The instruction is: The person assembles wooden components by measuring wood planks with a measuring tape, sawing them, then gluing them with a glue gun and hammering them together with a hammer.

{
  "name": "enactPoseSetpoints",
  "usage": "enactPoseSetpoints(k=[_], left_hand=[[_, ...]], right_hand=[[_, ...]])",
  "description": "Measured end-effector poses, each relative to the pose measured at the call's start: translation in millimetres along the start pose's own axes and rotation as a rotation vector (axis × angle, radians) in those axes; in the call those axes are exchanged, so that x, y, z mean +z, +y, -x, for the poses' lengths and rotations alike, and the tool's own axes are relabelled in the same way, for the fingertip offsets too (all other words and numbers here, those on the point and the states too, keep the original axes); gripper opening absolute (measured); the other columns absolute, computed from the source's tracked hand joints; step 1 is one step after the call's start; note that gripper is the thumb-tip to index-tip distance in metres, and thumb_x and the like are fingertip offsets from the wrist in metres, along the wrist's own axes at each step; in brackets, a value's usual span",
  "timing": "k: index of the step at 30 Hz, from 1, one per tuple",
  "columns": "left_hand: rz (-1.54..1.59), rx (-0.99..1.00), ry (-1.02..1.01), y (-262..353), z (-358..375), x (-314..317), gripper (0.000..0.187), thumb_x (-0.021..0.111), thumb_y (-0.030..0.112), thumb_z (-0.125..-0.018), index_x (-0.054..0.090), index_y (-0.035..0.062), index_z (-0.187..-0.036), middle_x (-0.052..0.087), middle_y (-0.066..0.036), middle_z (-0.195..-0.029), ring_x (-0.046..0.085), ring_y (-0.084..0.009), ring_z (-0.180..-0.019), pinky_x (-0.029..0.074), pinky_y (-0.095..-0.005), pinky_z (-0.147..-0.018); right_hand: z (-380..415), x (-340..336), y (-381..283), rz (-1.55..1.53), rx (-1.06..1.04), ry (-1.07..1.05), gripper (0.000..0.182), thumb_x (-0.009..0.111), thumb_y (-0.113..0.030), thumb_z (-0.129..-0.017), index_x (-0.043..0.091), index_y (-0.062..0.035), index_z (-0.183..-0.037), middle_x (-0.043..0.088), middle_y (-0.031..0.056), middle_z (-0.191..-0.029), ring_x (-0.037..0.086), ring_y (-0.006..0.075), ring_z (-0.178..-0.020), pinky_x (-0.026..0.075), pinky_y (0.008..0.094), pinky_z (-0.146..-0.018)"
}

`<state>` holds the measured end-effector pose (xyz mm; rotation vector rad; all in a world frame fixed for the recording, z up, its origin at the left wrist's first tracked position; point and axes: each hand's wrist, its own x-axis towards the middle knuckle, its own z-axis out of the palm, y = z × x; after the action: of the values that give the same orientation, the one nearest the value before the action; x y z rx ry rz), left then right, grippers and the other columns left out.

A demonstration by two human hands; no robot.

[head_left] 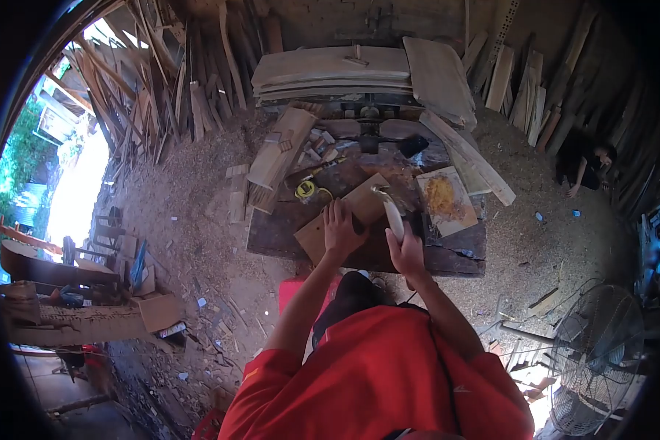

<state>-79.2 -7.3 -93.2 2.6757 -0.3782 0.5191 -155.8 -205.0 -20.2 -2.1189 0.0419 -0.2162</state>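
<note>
My right hand (pixel 407 253) is closed round the pale handle of a hammer (pixel 393 214). The hammer's metal head points away from me, above the far right end of a brown wooden board (pixel 310 238). On that board my left hand (pixel 342 233) lies with its fingers stretched forward, pressing on the wood. The board rests slantwise on a dark wooden workbench (pixel 271 238). A yellow tape measure (pixel 305 190) sits just beyond my left hand. Right of the hammer is a pale panel (pixel 447 202) with an orange-brown stain.
Stacked planks (pixel 330 67) stand beyond the bench, and small wood blocks (pixel 319 145) lie on it. Wood strips lean along the walls. A large fan (pixel 594 359) is at lower right. Another person (pixel 585 161) crouches at far right. Wood debris covers the floor.
</note>
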Motion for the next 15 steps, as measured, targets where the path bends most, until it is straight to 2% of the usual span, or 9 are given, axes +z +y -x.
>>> enactPoseSetpoints(k=[1,4,7,9,12,13,15], left_hand=[[-0.001,0.002,-0.012,1.9,1.9,0.5,0.096,0.081,0.051,-0.075,0.047,-0.0047,-0.145,0.045,-0.029,-0.149,0.040,-0.0472,-0.144,0.028,-0.0581,-0.125],[0.007,0.003,-0.016,-1.2,1.9,2.5,0.098,0.082,0.050,-0.074,0.046,-0.0042,-0.147,0.044,-0.029,-0.150,0.040,-0.0472,-0.144,0.029,-0.0583,-0.125],[0.011,-0.012,-0.029,-1.8,2.2,1.4,0.101,0.084,0.049,-0.072,0.044,-0.0027,-0.149,0.044,-0.029,-0.150,0.039,-0.0478,-0.143,0.029,-0.0577,-0.125],[0.011,-0.021,-0.028,0.1,3.5,3.0,0.102,0.084,0.048,-0.071,0.044,-0.0027,-0.150,0.044,-0.028,-0.150,0.040,-0.0475,-0.144,0.029,-0.0575,-0.125],[0.008,-0.008,-0.034,-1.2,1.8,0.0,0.102,0.085,0.048,-0.071,0.044,-0.0031,-0.150,0.044,-0.028,-0.150,0.040,-0.0465,-0.144,0.029,-0.0572,-0.125],[0.008,-0.001,-0.032,-1.4,1.5,-0.1,0.102,0.085,0.048,-0.071,0.045,-0.0032,-0.150,0.044,-0.028,-0.150,0.039,-0.0461,-0.144,0.028,-0.0569,-0.125],[0.013,0.001,-0.035,-1.6,0.5,1.3,0.102,0.085,0.048,-0.071,0.045,-0.0032,-0.149,0.044,-0.028,-0.151,0.039,-0.0452,-0.145,0.028,-0.0564,-0.125]], right_hand=[[-1.1,6.5,12.1,0.134,0.016,-0.027,0.042,0.065,-0.041,-0.101,0.057,0.0003,-0.107,0.069,0.0315,-0.084,0.067,0.0554,-0.086,0.053,0.0618,-0.071],[-11.5,1.7,26.5,0.205,0.027,-0.168,0.044,0.066,-0.042,-0.101,0.057,0.0006,-0.106,0.069,0.0318,-0.085,0.067,0.0559,-0.085,0.053,0.0624,-0.069],[-10.5,-23.9,-29.8,-0.002,0.030,-0.036,0.039,0.066,-0.038,-0.101,0.058,0.0008,-0.105,0.067,0.0308,-0.081,0.067,0.0550,-0.083,0.052,0.0618,-0.069],[-9.8,-24.4,-41.3,-0.095,0.070,0.033,0.036,0.066,-0.034,-0.101,0.058,0.0013,-0.105,0.065,0.0297,-0.078,0.068,0.0531,-0.081,0.051,0.0612,-0.069],[-12.0,6.0,24.7,0.143,-0.070,-0.061,0.037,0.066,-0.035,-0.101,0.058,0.0013,-0.107,0.066,0.0294,-0.079,0.068,0.0525,-0.081,0.051,0.0619,-0.069],[-12.5,6.9,32.6,0.324,-0.065,-0.197,0.038,0.065,-0.035,-0.101,0.059,0.0013,-0.107,0.068,0.0294,-0.082,0.068,0.0527,-0.083,0.052,0.0625,-0.072],[-15.9,4.8,30.4,0.257,-0.104,-0.169,0.039,0.065,-0.037,-0.101,0.059,0.0014,-0.108,0.069,0.0293,-0.084,0.068,0.0530,-0.084,0.052,0.0623,-0.073]])
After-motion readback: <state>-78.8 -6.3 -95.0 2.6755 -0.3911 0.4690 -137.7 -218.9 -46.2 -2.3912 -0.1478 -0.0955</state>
